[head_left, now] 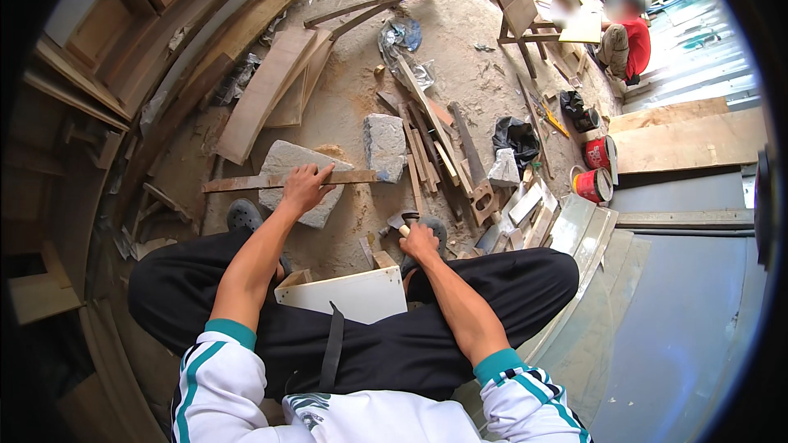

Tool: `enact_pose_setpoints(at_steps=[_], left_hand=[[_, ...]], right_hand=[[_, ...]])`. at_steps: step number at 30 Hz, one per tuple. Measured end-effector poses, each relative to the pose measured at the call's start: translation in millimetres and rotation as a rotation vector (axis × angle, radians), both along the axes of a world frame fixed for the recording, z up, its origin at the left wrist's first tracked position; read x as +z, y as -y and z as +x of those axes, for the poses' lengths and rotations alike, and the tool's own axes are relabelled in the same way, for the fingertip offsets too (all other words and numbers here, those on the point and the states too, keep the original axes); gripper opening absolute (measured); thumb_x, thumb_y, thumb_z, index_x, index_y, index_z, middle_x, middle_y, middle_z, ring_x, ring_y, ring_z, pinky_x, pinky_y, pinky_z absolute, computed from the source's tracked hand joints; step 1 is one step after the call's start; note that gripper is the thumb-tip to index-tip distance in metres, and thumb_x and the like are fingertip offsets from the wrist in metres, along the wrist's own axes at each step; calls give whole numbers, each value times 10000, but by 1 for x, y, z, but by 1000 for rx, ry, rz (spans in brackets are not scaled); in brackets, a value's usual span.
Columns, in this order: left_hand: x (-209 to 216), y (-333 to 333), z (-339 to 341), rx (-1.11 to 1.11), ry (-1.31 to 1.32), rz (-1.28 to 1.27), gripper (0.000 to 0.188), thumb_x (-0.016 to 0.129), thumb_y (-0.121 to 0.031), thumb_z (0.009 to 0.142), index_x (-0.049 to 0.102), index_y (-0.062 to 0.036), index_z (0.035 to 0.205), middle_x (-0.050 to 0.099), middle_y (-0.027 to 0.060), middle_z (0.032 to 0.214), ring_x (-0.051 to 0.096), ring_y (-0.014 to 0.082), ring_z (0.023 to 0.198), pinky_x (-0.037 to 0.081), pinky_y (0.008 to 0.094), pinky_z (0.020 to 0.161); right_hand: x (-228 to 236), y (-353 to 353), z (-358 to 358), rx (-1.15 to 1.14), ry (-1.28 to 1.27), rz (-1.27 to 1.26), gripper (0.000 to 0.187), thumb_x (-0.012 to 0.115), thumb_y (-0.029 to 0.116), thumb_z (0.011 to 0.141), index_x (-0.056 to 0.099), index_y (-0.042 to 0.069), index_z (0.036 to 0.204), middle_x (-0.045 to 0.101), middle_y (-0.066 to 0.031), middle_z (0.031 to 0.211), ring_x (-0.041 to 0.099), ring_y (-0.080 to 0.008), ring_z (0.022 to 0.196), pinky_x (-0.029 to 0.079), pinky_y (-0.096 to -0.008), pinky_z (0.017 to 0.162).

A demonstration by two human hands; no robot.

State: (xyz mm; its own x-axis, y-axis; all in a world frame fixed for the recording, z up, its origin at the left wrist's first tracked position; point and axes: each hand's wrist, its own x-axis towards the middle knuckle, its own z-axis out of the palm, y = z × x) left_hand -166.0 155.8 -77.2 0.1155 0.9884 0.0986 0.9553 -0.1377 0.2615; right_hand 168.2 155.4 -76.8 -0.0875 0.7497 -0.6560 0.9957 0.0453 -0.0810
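Note:
My left hand (308, 187) grips a narrow wooden strip (359, 176) that lies crosswise over a pale stone block (279, 156); the fingers bend over its top. The strip's right end reaches a second, smaller block (384, 146). Lower and to the right, my right hand (420, 243) is closed round the light handle of what looks like a hammer (410, 217), its dark head just beyond the fingers, near my right shoe. Between my knees stands a small white-topped wooden box or stool (349, 295).
Scrap wood (427, 148) and a handsaw (483, 197) lie right of the blocks. Red cans (593, 184) and a black plastic bag (517, 141) stand farther right. Long boards (267, 98) lean at the left by wooden cabinets (164, 0). A person in red (636, 45) sits at the far right.

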Motion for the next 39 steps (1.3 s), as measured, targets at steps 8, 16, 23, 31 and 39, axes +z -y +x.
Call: enact_pose_setpoints(at_steps=[8, 16, 23, 31, 39], left_hand=[[-30, -23, 2, 11, 14, -133, 501, 652, -410, 884, 519, -231, 1332, 556, 83, 1059, 541, 276, 1037, 415, 436, 831], [-47, -28, 5, 89, -40, -232, 540, 651, -403, 889, 486, -234, 1375, 416, 132, 1426, 415, 299, 1287, 361, 458, 1003], [-23, -34, 21, 201, -55, -376, 615, 471, -553, 954, 406, -238, 1478, 279, 170, 1539, 253, 330, 1419, 210, 480, 1138], [-68, -31, 17, 324, 34, -269, 632, 366, -609, 973, 358, -271, 1508, 188, 169, 1593, 152, 337, 1472, 104, 496, 1182], [-60, -28, 11, 323, 7, -342, 627, 351, -585, 983, 269, -311, 1541, 99, 129, 1631, 94, 326, 1498, 48, 531, 1185]], right_hand=[[-21, 1, 6, -102, 38, 6, 509, 708, 277, 801, 539, 34, 1216, 543, -196, 1240, 547, -404, 1160, 486, -523, 930], [-29, -3, 6, -23, 29, 11, 406, 613, 214, 864, 562, 22, 1217, 583, -200, 1223, 604, -409, 1100, 509, -515, 908], [-12, -19, -7, -180, -59, -254, 507, 652, 334, 829, 606, -23, 1185, 671, -257, 1109, 660, -354, 1059, 518, -436, 896], [0, -13, -5, -466, -549, -208, 465, 748, 398, 812, 592, -19, 946, 609, -110, 672, 594, -206, 518, 479, -356, 485], [33, -23, -29, -672, -882, -159, 292, 653, 300, 907, 533, 34, 897, 505, -23, 570, 513, -139, 415, 409, -313, 393]])
